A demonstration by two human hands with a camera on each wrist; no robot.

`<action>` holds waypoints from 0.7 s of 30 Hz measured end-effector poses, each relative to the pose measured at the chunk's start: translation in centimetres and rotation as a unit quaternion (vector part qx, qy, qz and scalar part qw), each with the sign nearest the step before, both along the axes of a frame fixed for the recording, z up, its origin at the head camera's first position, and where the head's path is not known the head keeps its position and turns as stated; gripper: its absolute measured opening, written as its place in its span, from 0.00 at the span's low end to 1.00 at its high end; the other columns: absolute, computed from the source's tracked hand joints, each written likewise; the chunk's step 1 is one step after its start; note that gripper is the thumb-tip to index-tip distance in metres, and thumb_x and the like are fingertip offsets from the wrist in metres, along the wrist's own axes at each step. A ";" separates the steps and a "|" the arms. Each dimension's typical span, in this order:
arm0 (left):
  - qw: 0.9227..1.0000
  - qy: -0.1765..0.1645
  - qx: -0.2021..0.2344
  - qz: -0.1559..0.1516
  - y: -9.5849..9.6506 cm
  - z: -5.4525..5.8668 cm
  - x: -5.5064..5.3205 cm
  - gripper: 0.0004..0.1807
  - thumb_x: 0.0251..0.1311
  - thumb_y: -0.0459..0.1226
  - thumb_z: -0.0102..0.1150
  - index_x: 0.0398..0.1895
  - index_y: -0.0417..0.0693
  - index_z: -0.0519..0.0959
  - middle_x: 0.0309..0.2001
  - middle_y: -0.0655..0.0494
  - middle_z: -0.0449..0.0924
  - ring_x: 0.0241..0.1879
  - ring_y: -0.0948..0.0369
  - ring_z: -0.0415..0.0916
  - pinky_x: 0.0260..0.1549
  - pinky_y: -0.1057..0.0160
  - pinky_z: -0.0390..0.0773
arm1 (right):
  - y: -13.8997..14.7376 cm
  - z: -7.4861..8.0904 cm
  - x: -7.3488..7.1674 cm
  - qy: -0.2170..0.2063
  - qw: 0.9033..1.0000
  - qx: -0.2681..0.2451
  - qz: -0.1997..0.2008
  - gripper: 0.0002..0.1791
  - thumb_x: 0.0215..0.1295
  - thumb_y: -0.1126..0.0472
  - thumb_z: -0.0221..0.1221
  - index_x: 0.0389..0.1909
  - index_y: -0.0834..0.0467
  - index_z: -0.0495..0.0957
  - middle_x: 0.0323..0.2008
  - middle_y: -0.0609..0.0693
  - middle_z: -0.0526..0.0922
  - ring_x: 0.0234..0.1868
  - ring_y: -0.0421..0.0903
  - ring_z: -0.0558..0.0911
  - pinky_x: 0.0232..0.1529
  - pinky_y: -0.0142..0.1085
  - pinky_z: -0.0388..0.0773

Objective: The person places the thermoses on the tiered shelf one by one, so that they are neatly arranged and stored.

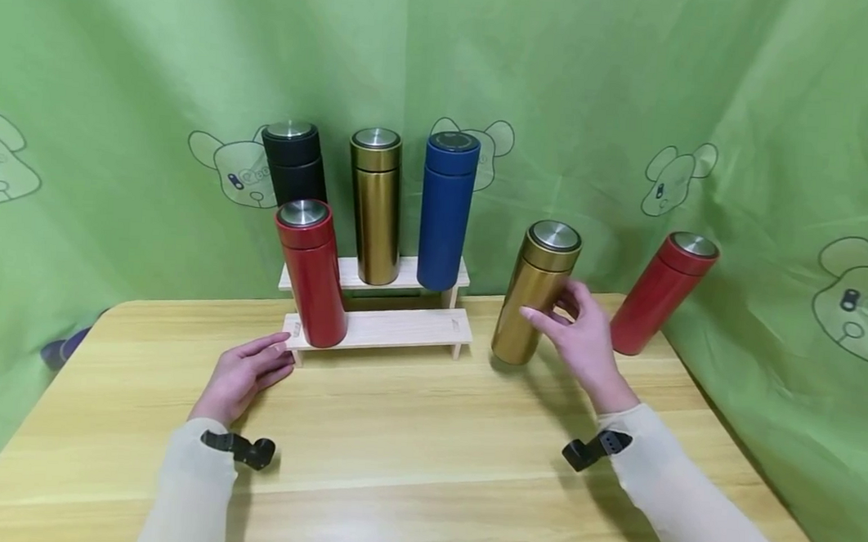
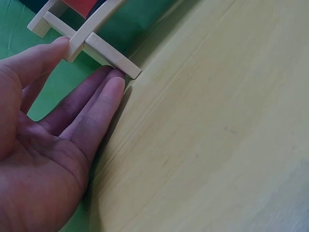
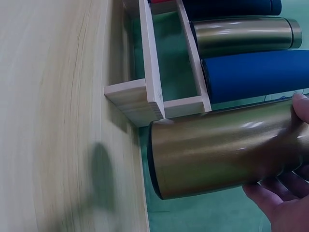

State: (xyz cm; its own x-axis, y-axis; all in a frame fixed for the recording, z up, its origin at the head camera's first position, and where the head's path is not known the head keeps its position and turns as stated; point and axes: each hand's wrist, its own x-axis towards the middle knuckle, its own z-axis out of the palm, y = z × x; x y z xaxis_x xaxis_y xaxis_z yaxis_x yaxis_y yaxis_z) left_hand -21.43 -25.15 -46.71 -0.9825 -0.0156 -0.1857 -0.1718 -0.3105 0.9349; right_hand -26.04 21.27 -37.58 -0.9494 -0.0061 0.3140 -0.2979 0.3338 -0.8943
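Observation:
My right hand (image 1: pixel 581 336) grips a gold thermos bottle (image 1: pixel 532 297) with a steel-topped lid, thumb on the near side and fingers behind. The bottle leans slightly, to the right of a two-step wooden rack (image 1: pixel 409 329); in the right wrist view its dark base (image 3: pixel 153 159) shows beside the rack's end. My left hand (image 1: pixel 244 376) touches the rack's left front corner with nearly straight fingers, as the left wrist view shows with fingertips (image 2: pixel 115 87) against the rack's leg (image 2: pixel 113 55). A red thermos (image 1: pixel 314 277) stands on the lower step, by that hand.
The upper step carries a black thermos (image 1: pixel 294 165), another gold one (image 1: pixel 375 211) and a blue one (image 1: pixel 446 214). A second red thermos (image 1: pixel 661 295) stands at the table's right back edge. Green curtains (image 1: pixel 562 73) hang behind the wooden table (image 1: pixel 395 449).

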 end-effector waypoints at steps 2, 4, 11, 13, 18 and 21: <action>1.000 0.000 0.000 -0.001 -0.1 0.0 -0.1 0.27 0.69 0.31 0.57 0.68 0.28 0.64 0.48 0.44 0.81 0.51 0.51 0.79 0.59 0.53 0.76 | -0.1 0.0 0.1 -0.002 1.000 0.000 0.007 0.39 0.59 0.59 0.71 0.68 0.63 0.64 0.60 0.61 0.72 0.61 0.55 0.71 0.61 0.45 0.76; 1.000 -0.002 -0.001 -0.001 -0.1 0.0 -0.1 0.27 0.69 0.31 0.57 0.67 0.29 0.65 0.47 0.46 0.82 0.52 0.51 0.79 0.58 0.52 0.76 | -0.2 0.0 0.1 -0.004 1.000 -0.001 0.012 0.39 0.58 0.60 0.71 0.68 0.63 0.64 0.60 0.61 0.72 0.62 0.55 0.71 0.62 0.46 0.76; 1.000 -0.002 0.001 -0.002 -0.3 -0.3 -0.2 0.26 0.69 0.31 0.57 0.67 0.30 0.67 0.45 0.48 0.83 0.52 0.50 0.79 0.58 0.52 0.76 | -0.8 0.0 0.4 -0.001 1.000 -0.008 0.031 0.37 0.58 0.61 0.71 0.66 0.64 0.66 0.60 0.61 0.73 0.61 0.55 0.72 0.62 0.45 0.76; 1.000 -0.003 0.003 -0.003 -0.3 -0.4 -0.2 0.25 0.69 0.31 0.57 0.66 0.30 0.68 0.45 0.48 0.83 0.52 0.50 0.79 0.58 0.52 0.76 | -1.1 0.0 0.5 0.002 0.999 -0.009 0.036 0.37 0.58 0.61 0.71 0.66 0.64 0.66 0.59 0.60 0.73 0.61 0.54 0.72 0.61 0.43 0.76; 1.000 -0.002 0.004 -0.002 -0.3 -0.3 -0.1 0.25 0.69 0.31 0.57 0.66 0.30 0.68 0.45 0.48 0.83 0.52 0.50 0.79 0.58 0.52 0.76 | -1.6 0.3 0.9 0.011 0.998 -0.009 0.055 0.37 0.58 0.61 0.72 0.66 0.63 0.67 0.59 0.58 0.74 0.60 0.53 0.73 0.61 0.41 0.76; 1.000 0.002 0.003 -0.004 -0.2 -0.2 -0.1 0.26 0.69 0.31 0.57 0.67 0.29 0.66 0.46 0.46 0.82 0.51 0.51 0.79 0.59 0.52 0.75 | -1.8 0.4 1.0 0.012 0.998 -0.006 0.062 0.37 0.57 0.62 0.72 0.66 0.63 0.67 0.59 0.58 0.74 0.60 0.53 0.73 0.62 0.43 0.75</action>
State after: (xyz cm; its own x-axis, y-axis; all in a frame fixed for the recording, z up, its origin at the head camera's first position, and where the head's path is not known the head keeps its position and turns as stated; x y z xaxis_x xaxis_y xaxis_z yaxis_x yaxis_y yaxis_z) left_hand -21.57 -25.39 -46.93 -0.9835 -0.0070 -0.1809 -0.1696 -0.3147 0.9339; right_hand -24.99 19.44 -37.20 -0.9340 -0.1196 0.3365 -0.3569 0.2815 -0.8907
